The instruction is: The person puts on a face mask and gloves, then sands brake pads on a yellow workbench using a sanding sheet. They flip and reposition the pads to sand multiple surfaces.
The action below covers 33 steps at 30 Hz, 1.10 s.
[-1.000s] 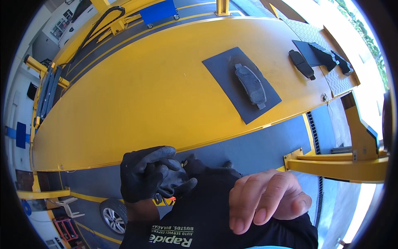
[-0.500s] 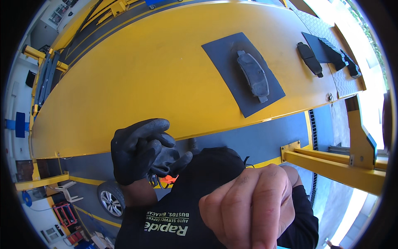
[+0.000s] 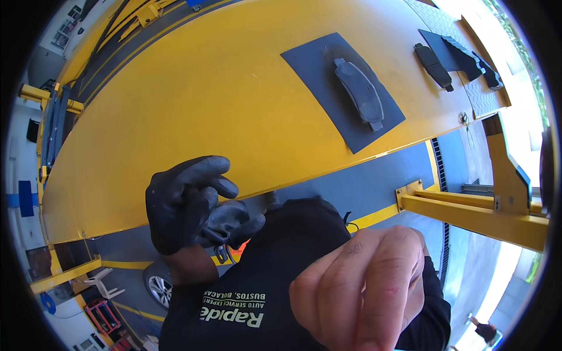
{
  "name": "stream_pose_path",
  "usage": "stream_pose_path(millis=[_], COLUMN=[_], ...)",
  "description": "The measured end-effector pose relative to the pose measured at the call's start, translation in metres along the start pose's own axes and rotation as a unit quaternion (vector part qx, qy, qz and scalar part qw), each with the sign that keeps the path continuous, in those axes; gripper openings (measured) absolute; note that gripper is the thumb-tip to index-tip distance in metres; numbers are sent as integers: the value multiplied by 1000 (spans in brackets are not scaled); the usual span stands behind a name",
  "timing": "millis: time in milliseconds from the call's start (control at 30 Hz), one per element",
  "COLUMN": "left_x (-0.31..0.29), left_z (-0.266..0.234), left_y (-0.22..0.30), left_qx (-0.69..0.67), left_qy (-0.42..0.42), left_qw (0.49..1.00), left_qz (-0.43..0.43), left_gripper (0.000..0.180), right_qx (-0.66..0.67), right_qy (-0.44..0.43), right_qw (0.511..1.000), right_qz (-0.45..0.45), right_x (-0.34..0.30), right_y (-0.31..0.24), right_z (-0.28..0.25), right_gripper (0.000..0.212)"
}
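Observation:
My left hand (image 3: 170,205), in a black work glove, hangs by the table's near edge with its fingers curled. Held in it is a crumpled, wrinkled black glove (image 3: 225,221); its outline partly merges with my gloved fingers. Bare and very close to the view, my right hand (image 3: 363,286) has its fingers folded and pressed together, hiding whatever they grip. On the yellow table (image 3: 193,111), beyond both hands, a dark grey brake pad (image 3: 360,93) lies on a dark rectangular sheet (image 3: 313,61). Neither hand touches the pad.
A second brake pad (image 3: 433,67) lies farther right, beside another dark sheet (image 3: 436,44) and black curved pieces (image 3: 465,58). Yellow metal beams (image 3: 474,219) stand right of the table. A wheel (image 3: 159,286) rests on the floor at lower left. Another person (image 3: 485,331) shows at lower right.
The view has shifted slightly, so the table's things sit a little higher in the picture. Both hands keep their poses; the other person has come more into sight at lower right.

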<state>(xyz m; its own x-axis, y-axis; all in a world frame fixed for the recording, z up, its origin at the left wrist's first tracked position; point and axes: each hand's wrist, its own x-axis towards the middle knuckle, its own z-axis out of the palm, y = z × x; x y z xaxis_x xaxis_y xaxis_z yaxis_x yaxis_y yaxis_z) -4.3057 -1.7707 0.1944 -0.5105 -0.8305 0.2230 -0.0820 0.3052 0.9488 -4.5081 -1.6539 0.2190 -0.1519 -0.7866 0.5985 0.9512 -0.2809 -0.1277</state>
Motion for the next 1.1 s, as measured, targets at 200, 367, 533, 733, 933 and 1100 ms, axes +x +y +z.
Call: stream_pose_path(millis=[200,367,533,733,933,1100], left_x=[0,4,-6,13,11,0], left_z=[-19,-11,-33,-42,-54,-45], left_y=[-5,-4,-13,1,17,29], left_qx=[6,-12,60,63,101,20], left_qy=[-30,-8,39,92,204,307], left_qw=[999,999,993,990,971,950], left_qz=[-10,41,95,91,69,51], left_gripper=[44,44,36,34,34,29], right_qx=[-46,-100,-172,-244,-284,-385], right_qy=[-57,-61,-109,-166,-209,-199], right_qw=[997,993,977,951,924,885], right_qz=[-5,11,65,88,150,173], right_x=[20,6,2,3,-5,-4], right_y=[-2,-15,-10,-16,-7,-24], right_z=[-3,5,6,-4,-4,-20], right_gripper=[14,19,25,34,42,49])
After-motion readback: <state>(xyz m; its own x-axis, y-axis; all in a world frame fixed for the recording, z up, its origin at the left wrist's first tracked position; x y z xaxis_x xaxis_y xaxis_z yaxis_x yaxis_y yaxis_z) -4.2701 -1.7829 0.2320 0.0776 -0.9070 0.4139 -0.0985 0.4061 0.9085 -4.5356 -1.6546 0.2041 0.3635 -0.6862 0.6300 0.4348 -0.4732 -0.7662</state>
